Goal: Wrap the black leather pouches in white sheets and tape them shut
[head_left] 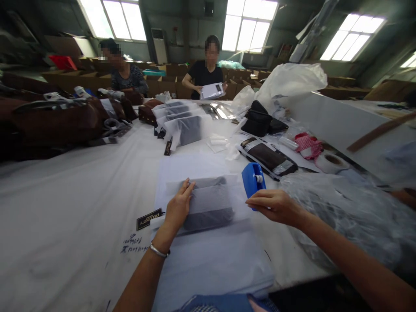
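Note:
My left hand (179, 203) lies with its fingers stretched over the left part of a dark flat item wrapped in thin white tissue paper (209, 206). A black tag with gold lettering (148, 219) sticks out of the wrap to the left. Beneath it is a stack of white tissue sheets (221, 264). Just right of the wrapped item, my right hand (276, 207) grips a blue tape dispenser (251, 177) by its near end, holding it tilted. What the dark item is under the tissue I cannot tell.
Several tissue-wrapped dark items (186, 128) lie ahead. Brown bags (58, 123) crowd the left; a black bag (258, 119), a dark brown wallet-like item (269, 158), a tape roll (331, 161) and clear plastic (341, 212) lie right. Across the table a person (208, 71) holds a package.

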Motion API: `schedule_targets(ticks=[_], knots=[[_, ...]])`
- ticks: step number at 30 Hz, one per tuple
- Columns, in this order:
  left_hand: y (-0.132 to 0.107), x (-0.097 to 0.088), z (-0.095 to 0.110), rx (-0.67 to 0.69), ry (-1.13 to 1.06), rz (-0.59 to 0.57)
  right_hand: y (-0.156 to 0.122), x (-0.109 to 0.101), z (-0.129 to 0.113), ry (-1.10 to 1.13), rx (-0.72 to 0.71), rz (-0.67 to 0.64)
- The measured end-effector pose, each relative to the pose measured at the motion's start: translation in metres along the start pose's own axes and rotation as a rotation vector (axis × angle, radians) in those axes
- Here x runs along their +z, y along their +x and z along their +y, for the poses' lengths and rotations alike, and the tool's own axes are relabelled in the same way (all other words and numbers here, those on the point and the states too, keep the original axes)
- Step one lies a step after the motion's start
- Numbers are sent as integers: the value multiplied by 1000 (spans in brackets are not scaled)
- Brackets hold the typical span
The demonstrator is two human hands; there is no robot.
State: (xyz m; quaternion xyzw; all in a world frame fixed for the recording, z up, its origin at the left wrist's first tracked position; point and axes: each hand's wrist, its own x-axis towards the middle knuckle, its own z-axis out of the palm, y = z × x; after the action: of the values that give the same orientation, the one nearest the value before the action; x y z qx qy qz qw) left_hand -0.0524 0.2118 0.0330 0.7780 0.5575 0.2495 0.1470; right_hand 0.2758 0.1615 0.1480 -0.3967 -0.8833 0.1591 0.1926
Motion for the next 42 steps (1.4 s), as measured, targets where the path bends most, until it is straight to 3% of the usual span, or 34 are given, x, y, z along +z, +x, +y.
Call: schedule_targets(ticks=[5, 10, 14, 20, 24, 28, 31, 34, 36, 38, 42], knots=[[10, -10, -16, 14, -199, -23, 93, 19, -26, 368, -152, -296], [17, -16, -26, 34, -240, -12, 162, 54, -19, 491, -116, -585], [22, -19, -39, 61, -231, -8, 198, 79, -3, 352, -91, -728], [32, -21, -56, 78, -375, -67, 232, 95, -2, -217, -222, -705], [35, -19, -62, 69, -427, -79, 241, 100, -18, -494, -252, -731], [36, -16, -63, 32, -420, -80, 245, 103, -25, -595, -189, -666], [37, -16, -62, 7, -440, -94, 247, 101, -9, -615, -65, -631], [37, -18, -61, 5, -443, -115, 241, 93, 22, -483, 60, -612], [36, -20, -59, -7, -416, -121, 227, 85, 42, -408, 164, -501], [33, -22, -53, -37, -378, -69, 204, 78, 52, -374, 242, -303], [30, -19, -23, -51, -247, 175, 138, 81, 34, -210, 159, 52]])
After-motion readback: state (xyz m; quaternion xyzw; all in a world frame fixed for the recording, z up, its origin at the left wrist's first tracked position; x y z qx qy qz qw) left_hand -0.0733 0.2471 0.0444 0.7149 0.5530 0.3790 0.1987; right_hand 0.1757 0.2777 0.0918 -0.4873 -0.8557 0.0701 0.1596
